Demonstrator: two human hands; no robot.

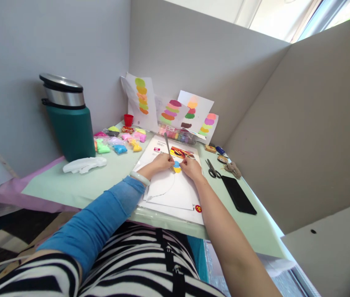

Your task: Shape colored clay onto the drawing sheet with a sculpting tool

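Note:
My left hand (163, 162) is closed around the thin grey handle of a fork (166, 142), which slants upward from the fingers; its lower end points down at the paper. Beside it, a small patch of blue modelling clay (176, 164) lies just above a yellow clay patch (178, 170) on white paper (175, 192). The fingers of my right hand (191, 167) are pinched together at the right edge of the blue clay. A faint curved line runs over the sheet below my hands.
A green bottle (69, 132) and a crumpled white tissue (84, 164) stand left, near bagged coloured clay (119, 149) and a red cup (128, 120). Scissors (212, 169) and a black phone (238, 194) lie right. Painted sheets (145, 99) lean on the back partition.

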